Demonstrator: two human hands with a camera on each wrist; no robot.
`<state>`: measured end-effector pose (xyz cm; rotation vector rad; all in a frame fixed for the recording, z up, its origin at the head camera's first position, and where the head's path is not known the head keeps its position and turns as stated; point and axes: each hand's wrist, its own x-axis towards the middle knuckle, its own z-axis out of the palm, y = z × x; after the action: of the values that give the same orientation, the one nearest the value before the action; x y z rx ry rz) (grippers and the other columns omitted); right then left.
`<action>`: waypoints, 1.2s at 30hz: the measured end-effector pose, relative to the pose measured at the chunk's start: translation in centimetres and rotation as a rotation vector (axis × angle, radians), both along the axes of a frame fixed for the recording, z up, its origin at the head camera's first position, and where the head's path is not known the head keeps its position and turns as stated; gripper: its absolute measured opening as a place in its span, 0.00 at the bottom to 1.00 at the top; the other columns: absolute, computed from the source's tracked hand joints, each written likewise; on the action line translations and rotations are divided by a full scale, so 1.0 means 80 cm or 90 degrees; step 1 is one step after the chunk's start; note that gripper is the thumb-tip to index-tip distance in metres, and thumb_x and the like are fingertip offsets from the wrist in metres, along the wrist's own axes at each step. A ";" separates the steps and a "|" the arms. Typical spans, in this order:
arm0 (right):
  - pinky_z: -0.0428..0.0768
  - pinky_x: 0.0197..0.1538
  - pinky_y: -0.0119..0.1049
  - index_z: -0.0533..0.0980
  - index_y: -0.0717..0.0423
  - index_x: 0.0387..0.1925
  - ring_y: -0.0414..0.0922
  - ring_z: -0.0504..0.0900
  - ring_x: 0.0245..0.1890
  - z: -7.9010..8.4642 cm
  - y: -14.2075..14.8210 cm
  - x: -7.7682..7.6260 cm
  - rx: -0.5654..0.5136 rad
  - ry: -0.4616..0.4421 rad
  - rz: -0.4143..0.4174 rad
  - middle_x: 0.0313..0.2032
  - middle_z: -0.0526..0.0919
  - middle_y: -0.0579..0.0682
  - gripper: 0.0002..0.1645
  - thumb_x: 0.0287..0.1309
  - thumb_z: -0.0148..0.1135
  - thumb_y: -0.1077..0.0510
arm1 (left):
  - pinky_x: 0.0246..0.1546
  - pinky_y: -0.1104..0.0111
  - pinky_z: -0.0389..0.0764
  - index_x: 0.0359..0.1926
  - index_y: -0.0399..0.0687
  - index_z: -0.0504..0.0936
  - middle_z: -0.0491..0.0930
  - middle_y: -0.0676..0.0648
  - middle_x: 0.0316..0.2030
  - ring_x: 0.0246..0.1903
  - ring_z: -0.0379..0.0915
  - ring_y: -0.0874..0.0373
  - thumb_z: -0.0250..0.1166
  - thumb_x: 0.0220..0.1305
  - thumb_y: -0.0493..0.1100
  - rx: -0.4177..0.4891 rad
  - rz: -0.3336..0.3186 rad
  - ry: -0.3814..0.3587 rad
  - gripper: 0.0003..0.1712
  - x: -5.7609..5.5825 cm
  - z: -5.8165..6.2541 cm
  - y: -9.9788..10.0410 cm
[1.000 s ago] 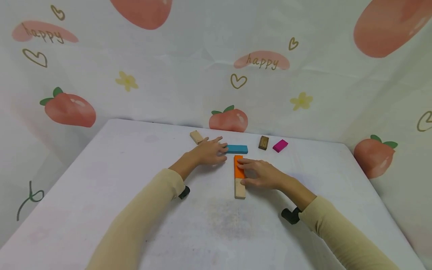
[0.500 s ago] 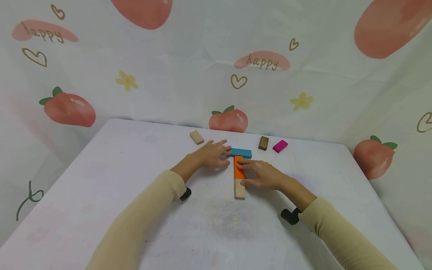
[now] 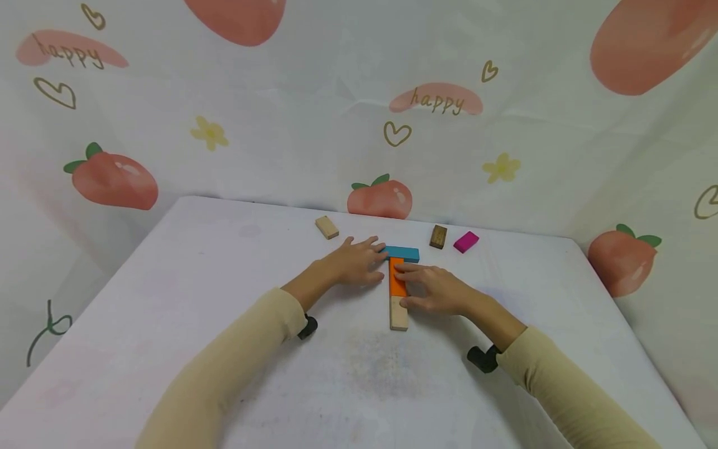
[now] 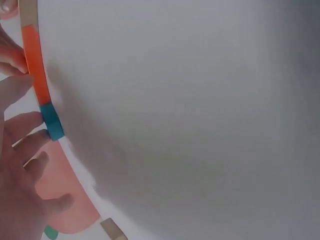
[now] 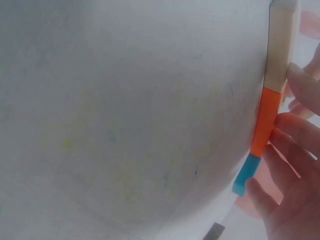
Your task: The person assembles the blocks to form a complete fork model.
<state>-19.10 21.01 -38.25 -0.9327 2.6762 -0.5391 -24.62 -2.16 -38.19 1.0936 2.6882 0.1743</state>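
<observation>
An orange block [image 3: 396, 287] and a plain wooden block [image 3: 399, 317] lie end to end on the white table. A blue block [image 3: 405, 253] lies crosswise at the far end of the orange one, making a T shape. My left hand [image 3: 356, 262] has its fingers spread, with fingertips touching the left end of the blue block [image 4: 53, 125]. From the right side, my right hand [image 3: 437, 290] rests fingertips on the orange block, its thumb at the plain block's edge. In the right wrist view its loosely extended fingers line the side of the orange block [image 5: 266, 120].
Farther back on the table [image 3: 224, 312] lie another plain wooden block [image 3: 327, 227] on the left, and a dark brown block [image 3: 439, 237] and a magenta block [image 3: 466, 242] on the right. A patterned cloth [image 3: 314, 156] hangs behind the table.
My left hand has moved the blue block rightward and nearer, from apart to against the orange block's far end. My right hand and the orange and plain blocks have stayed in place.
</observation>
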 end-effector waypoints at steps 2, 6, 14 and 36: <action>0.66 0.66 0.61 0.73 0.58 0.66 0.59 0.66 0.70 0.000 0.000 0.000 -0.001 0.001 0.001 0.70 0.68 0.55 0.36 0.62 0.66 0.45 | 0.69 0.38 0.50 0.74 0.52 0.65 0.58 0.49 0.75 0.77 0.43 0.50 0.55 0.73 0.57 -0.010 0.001 -0.002 0.34 0.001 0.003 -0.001; 0.67 0.65 0.61 0.73 0.59 0.66 0.59 0.66 0.69 0.000 0.001 0.000 -0.003 0.003 0.004 0.70 0.68 0.55 0.36 0.62 0.66 0.44 | 0.69 0.38 0.49 0.74 0.53 0.65 0.58 0.49 0.75 0.77 0.42 0.49 0.55 0.73 0.58 -0.016 0.008 -0.015 0.34 0.000 0.007 -0.003; 0.66 0.65 0.62 0.73 0.58 0.66 0.60 0.65 0.70 0.001 0.002 -0.001 -0.010 0.002 0.002 0.71 0.68 0.55 0.36 0.62 0.66 0.45 | 0.70 0.41 0.52 0.73 0.51 0.66 0.60 0.48 0.74 0.77 0.42 0.48 0.56 0.73 0.56 0.023 0.000 -0.053 0.33 -0.011 0.007 -0.004; 0.66 0.65 0.63 0.73 0.57 0.67 0.59 0.65 0.70 0.002 -0.001 0.000 0.007 -0.006 -0.007 0.70 0.68 0.54 0.36 0.61 0.67 0.44 | 0.70 0.42 0.52 0.71 0.52 0.70 0.63 0.49 0.73 0.77 0.43 0.49 0.56 0.72 0.54 0.040 0.008 -0.051 0.30 -0.013 0.002 -0.005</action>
<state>-19.11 20.93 -38.12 -0.9098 2.6746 -0.5289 -25.64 -2.54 -38.02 1.0639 2.6356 0.3014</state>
